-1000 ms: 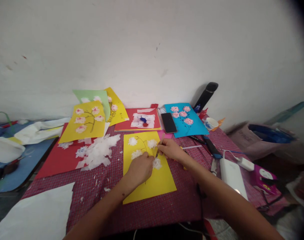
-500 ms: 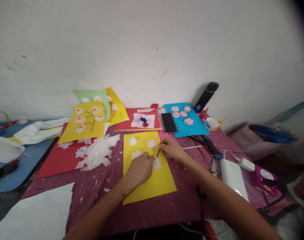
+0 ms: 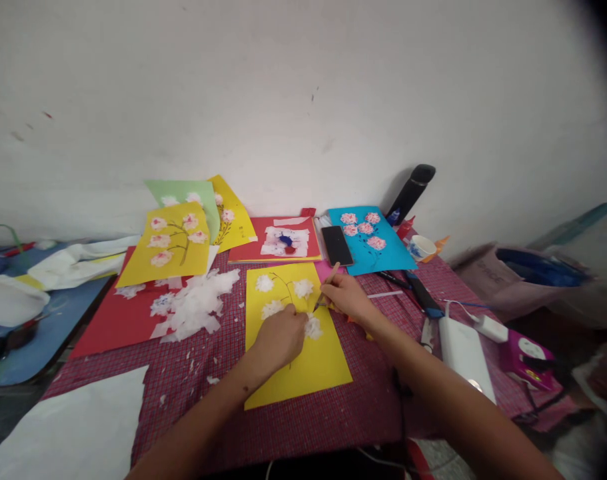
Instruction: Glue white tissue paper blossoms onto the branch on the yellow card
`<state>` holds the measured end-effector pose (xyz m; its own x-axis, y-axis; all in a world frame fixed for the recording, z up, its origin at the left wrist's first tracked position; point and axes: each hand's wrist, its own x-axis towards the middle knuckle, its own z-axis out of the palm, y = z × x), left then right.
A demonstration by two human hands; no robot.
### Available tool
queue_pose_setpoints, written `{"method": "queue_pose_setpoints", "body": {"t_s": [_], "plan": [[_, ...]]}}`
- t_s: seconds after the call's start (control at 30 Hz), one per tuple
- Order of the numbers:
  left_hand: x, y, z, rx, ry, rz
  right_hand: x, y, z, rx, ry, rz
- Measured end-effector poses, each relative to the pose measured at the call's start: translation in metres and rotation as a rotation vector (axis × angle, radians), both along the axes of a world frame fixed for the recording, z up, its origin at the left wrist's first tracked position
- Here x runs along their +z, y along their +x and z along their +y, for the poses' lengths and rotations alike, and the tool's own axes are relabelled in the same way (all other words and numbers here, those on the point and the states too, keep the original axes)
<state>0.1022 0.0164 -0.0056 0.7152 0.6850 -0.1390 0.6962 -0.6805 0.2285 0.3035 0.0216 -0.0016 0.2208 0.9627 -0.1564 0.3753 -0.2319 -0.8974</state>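
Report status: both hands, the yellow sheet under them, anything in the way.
Left hand on yellow sheet, hiding part of drawn stem. Right hand gripping slim tool, tip close to lower-right white blossom. Phone beyond sheet's far edge.

Head-worn camera, sole view, facing forward and down from above the wearer's bare forearms (image 3: 208,407); a rectangular yellow paper sheet (image 3: 303,377) lies close, below frame centre, and a plain whitish wall (image 3: 263,100) stands beyond.
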Motion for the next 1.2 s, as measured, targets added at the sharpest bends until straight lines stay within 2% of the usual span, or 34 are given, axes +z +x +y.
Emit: {"method": "queue_pose_setpoints", "body": {"t_s": [0.27,0.43,0.63,0.8,1.0,1.2], "plan": [[0.002,-0.002,0.003,0.06,-0.004,-0.054,0.005,0.001,-0.01,0.021,0.111,-0.029],[0.003,0.0,0.005,0.018,0.005,-0.016,0.009,0.002,-0.025,0.017,0.194,-0.036],[0.005,0.005,0.005,-0.028,0.012,0.029,0.024,0.001,-0.072,-0.09,0.345,0.03],[0.007,0.004,0.005,-0.043,-0.002,0.065,0.026,-0.003,-0.115,-0.179,0.33,0.1],[0.013,-0.01,0.002,0.036,0.039,0.002,0.014,-0.007,-0.16,-0.216,0.359,0.062],[0.009,-0.004,0.0,-0.039,0.079,0.114,-0.022,-0.036,-0.195,-0.156,0.35,0.077]]}}
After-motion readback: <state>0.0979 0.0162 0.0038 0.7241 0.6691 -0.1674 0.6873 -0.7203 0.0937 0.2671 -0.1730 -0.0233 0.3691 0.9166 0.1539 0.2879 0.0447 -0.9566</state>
